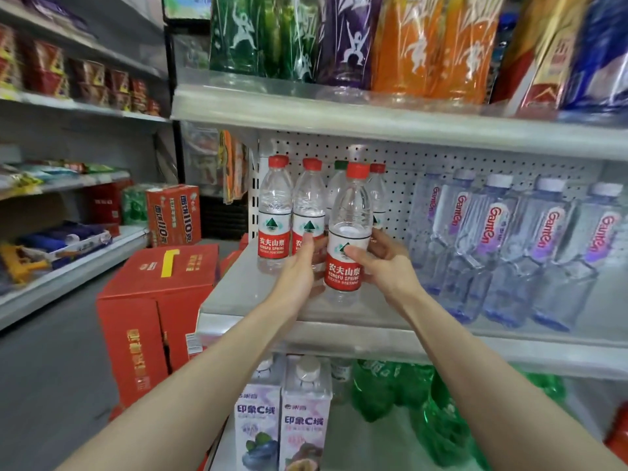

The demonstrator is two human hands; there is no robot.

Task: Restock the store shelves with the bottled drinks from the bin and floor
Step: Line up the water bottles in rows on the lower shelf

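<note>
Several clear water bottles with red caps and red labels stand at the left end of the middle shelf (244, 294). The front bottle (350, 215) stands nearest the shelf edge. My right hand (390, 266) holds it, thumb across the label and fingers wrapped behind. My left hand (299, 270) reaches up on its left, with straight fingers touching the label of the second bottle (307, 202). Another bottle (275, 212) stands left of that one, and two more sit behind, partly hidden.
Purple-labelled clear bottles (492, 249) fill the shelf's right side. Large coloured soda bottles (424, 52) stand on the shelf above. Below are juice cartons (306, 419) and green bottles (424, 402). Red boxes (159, 300) are stacked on the floor at left, beside an aisle.
</note>
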